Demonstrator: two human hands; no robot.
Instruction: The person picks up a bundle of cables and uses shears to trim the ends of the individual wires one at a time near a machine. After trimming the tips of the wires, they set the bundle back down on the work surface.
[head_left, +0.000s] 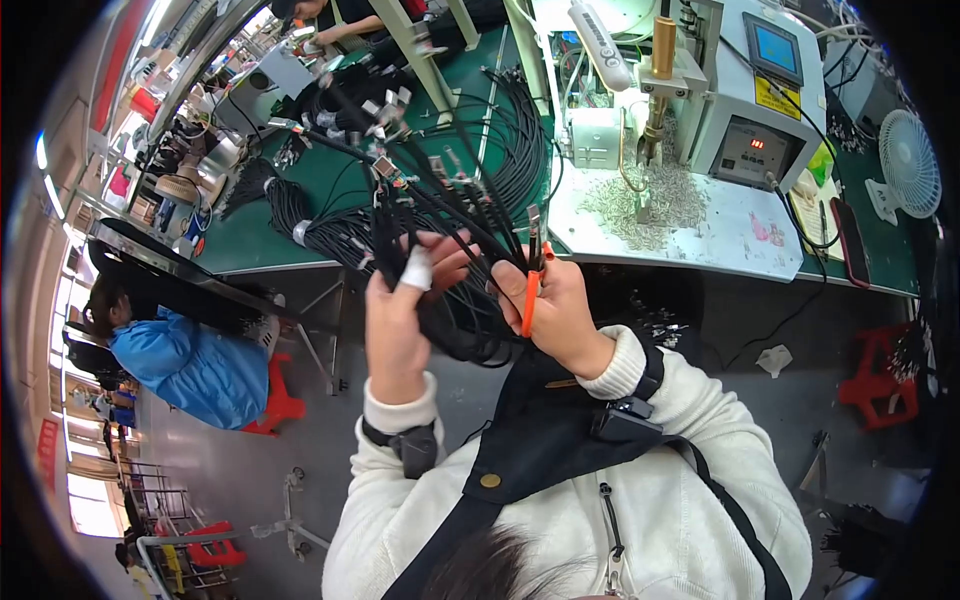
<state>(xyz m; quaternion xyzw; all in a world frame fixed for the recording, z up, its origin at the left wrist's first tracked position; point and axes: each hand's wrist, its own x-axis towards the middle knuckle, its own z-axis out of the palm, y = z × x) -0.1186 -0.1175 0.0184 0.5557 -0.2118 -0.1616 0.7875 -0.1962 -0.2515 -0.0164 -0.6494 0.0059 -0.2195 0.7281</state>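
Black cables (388, 240) with metal ends bunching at the front edge of the green table (228, 248), left hand (398, 325) curling around them (its thumb wearing a white wrap (418, 270)), right hand (560, 312) gripping an orange-handled tool (530, 302) and probably some cables, a grey control box (725, 115) standing beyond.

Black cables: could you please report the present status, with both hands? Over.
Left hand at black cables, exact grip unclear. Right hand closed on orange-handled hand tool. Cable loop hangs between hands; small metal pieces litter white worktop.
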